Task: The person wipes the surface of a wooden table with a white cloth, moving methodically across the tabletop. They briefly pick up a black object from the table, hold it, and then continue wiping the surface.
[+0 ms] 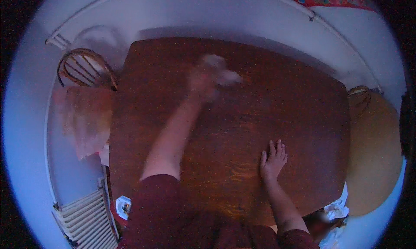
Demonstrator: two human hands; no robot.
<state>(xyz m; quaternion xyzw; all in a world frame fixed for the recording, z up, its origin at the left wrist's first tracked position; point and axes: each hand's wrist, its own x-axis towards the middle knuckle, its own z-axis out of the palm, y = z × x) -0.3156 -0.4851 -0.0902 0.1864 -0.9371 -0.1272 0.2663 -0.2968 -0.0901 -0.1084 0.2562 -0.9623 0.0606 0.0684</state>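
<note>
My left hand [202, 81] reaches far out over the dark brown wooden table [225, 119], smeared by motion. A whitish cloth [228, 77] shows at its fingers, pressed against or just above the tabletop; its exact shape is blurred. Nearer to me and to the right, my right hand [273, 163] lies flat on the wood with its fingers spread, holding nothing. Both forearms are bare below dark red sleeves.
Left of the table stand a wooden chair [88, 69] with a curved, spindled back and a ribbed white radiator [84, 221]. A tan rounded board or panel [373, 155] is at the right. White crumpled fabric [337, 209] lies beyond the near right corner.
</note>
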